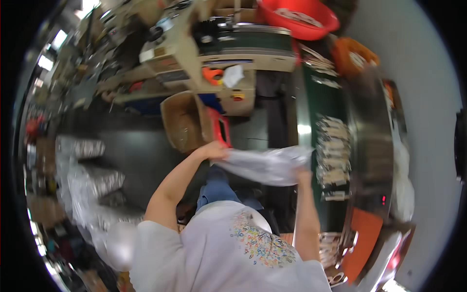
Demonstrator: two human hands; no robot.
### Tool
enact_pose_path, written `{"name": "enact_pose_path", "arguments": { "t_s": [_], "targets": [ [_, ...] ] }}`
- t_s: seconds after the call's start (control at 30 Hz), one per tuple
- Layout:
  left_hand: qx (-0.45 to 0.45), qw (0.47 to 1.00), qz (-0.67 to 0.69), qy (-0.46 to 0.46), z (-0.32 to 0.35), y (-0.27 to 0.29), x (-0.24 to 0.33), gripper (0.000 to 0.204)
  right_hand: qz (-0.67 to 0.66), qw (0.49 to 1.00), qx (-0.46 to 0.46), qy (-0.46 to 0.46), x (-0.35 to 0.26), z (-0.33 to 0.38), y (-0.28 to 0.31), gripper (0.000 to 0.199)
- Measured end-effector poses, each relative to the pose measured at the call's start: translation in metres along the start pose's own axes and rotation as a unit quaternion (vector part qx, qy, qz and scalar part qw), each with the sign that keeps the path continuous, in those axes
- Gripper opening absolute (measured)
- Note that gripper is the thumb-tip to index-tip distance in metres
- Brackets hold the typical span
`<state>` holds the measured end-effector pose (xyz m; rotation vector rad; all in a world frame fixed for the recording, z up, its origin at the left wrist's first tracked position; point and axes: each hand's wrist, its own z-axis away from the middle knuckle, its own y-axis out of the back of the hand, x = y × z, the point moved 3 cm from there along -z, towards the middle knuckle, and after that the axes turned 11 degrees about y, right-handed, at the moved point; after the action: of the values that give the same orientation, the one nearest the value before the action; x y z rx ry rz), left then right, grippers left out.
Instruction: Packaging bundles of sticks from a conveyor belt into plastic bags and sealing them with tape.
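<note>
A clear plastic bag (262, 166) stretches crosswise in front of my body, between my two hands. My left hand (215, 150) is closed on its left end, near a red object with a dark slot (222, 127). At the bag's right end, my right hand (302, 173) grips the film, partly hidden by it and blurred by motion. Whether the bag contains anything cannot be made out. Just right of that hand runs a dark green conveyor belt (327, 100), carrying a row of several flat, pale wrapped pieces (333, 153).
Ahead on the left stands an open cardboard box (184, 121), beside a machine (243, 100). A red basin (299, 19) and an orange basket (355, 53) sit at the far right. Filled clear bags (80, 190) line the left. A metal housing (372, 141) borders the belt.
</note>
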<state>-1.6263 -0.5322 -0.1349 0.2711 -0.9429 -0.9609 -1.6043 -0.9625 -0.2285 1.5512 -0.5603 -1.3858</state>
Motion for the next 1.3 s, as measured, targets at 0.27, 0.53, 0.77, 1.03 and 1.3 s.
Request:
{"name": "enact_pose_path", "arguments": {
  "t_s": [0.27, 0.53, 0.77, 1.03, 1.3],
  "targets": [
    [0.142, 0.858, 0.297, 0.395, 0.169, 0.039, -0.223, 0.048, -0.143, 0.962, -0.178, 0.149, -0.267, -0.131, -0.171, 0.029],
    [0.401, 0.703, 0.505, 0.301, 0.007, 0.157, -0.270, 0.055, -0.124, 0.989, -0.078, 0.021, -0.326, -0.358, -0.189, 0.038],
    [0.202, 0.767, 0.414, 0.446, -0.046, 0.072, -0.355, 0.048, -0.067, 0.942, -0.319, -0.085, -0.248, -0.325, -0.252, 0.046],
    [0.071, 0.518, 0.772, 0.361, 0.048, 0.079, -0.268, 0.033, -0.511, 0.696, -0.286, -0.415, -0.358, -0.263, -0.144, 0.029],
    [0.181, 0.815, 0.376, 0.401, -0.009, -0.061, -0.320, 0.031, -0.058, 0.967, -0.231, -0.091, -0.329, -0.221, -0.218, 0.027]
  ]
}}
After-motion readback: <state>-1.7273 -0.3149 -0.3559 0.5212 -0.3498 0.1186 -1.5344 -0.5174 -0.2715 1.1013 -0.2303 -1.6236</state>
